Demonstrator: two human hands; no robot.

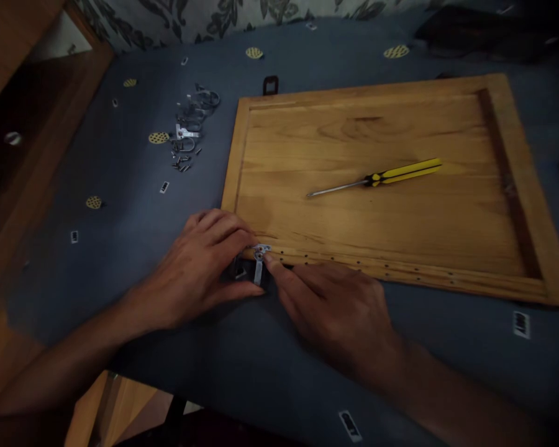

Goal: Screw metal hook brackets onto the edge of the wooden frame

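A silver metal bracket (pixel 259 264) with an arm hanging down sits on the near left edge of a framed wooden panel (pixel 317 143). My left hand (pixel 202 267) is closed around it, fingers on the wood and thumb below the metal arm. My right hand (pixel 338 310) has curled fingers, with thumb and forefinger tips at the bracket's right side. Whatever small thing those fingertips may hold is hidden. Several dark holes run along the panel's near edge to the right. A yellow and black screwdriver (pixel 407 171) lies on the panel, its tip pointing left.
Several metal hooks (pixel 198 108) and loose screws (pixel 182 162) lie on the blue patterned cloth (pixel 130 161) left of the panel. Another metal bracket (pixel 186 131) lies among them. A brown square loop (pixel 271 85) sticks out behind the panel. Wooden furniture (pixel 32 143) stands at the left.
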